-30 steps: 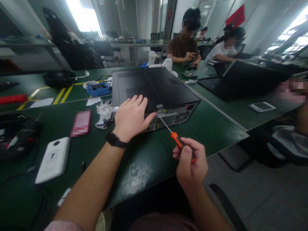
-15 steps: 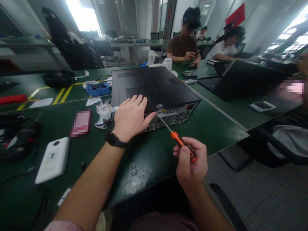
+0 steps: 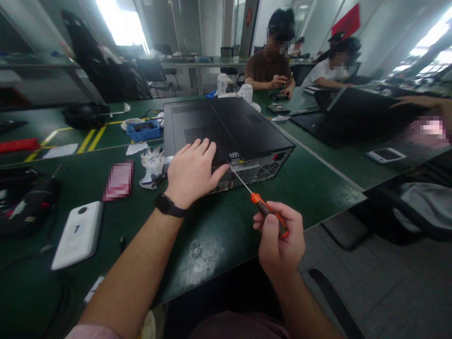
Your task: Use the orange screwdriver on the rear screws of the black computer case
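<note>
A black computer case [image 3: 219,123] lies flat on the green table, its rear panel with the fan grille [image 3: 267,170] facing me. My left hand [image 3: 193,170] rests open on the top cover by the rear edge, fingers spread and thumb pointing toward the screwdriver tip. In my right hand [image 3: 280,230] is an orange and black screwdriver [image 3: 263,205], gripped by its handle. Its thin shaft slants up and left, and the tip meets the rear edge of the case just beside my left thumb. Any screw at the tip is too small to make out.
Left of the case are white gloves [image 3: 152,167], a blue bin [image 3: 143,131] and a white numbered device [image 3: 78,234]. To the right stand a black laptop [image 3: 363,117] and a phone [image 3: 385,155]. A co-worker [image 3: 270,70] sits across the table handling a small part.
The screwdriver handle has turned slightly in my right hand, its tip staying at the same spot. My left hand has not moved. Another person's hand has appeared by the laptop at right.
</note>
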`<control>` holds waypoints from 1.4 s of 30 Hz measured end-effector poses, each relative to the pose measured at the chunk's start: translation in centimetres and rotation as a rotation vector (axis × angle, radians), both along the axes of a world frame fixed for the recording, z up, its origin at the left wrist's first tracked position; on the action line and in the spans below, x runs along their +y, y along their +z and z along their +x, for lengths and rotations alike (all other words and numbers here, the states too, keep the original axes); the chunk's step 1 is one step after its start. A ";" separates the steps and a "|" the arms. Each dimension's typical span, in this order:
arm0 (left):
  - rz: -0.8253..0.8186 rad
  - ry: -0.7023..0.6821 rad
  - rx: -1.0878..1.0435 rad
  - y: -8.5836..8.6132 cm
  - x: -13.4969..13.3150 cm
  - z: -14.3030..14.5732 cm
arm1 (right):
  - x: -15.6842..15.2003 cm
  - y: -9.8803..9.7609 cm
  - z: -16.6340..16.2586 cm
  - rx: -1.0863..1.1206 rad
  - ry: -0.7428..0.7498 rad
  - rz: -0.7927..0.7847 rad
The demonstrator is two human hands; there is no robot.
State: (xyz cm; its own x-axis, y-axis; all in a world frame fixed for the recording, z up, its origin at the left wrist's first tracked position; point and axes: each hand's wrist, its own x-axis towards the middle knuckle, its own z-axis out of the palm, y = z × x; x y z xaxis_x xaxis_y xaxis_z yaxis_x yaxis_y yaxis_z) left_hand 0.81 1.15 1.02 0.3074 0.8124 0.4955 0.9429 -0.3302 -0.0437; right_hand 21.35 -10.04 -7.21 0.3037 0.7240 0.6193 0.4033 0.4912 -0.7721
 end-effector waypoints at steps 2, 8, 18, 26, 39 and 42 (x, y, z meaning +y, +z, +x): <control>-0.001 0.000 -0.001 -0.1 0.0 0.0 | 0.1 -0.2 0.0 0.029 0.029 0.000; 0.000 -0.001 -0.007 -0.2 0.0 -0.1 | -0.2 0.0 0.2 -0.012 0.049 -0.001; -0.005 -0.010 -0.023 0.0 0.0 0.0 | -0.2 0.5 -0.1 -0.049 0.009 0.027; -0.004 -0.008 -0.018 -0.1 0.1 0.0 | 0.0 -0.2 -0.1 0.026 0.015 -0.003; -0.002 -0.008 -0.013 0.0 0.0 0.0 | -0.2 -0.2 0.3 -0.053 -0.011 0.009; -0.002 -0.003 -0.012 0.0 0.0 0.0 | -0.3 0.0 0.4 -0.078 -0.007 0.017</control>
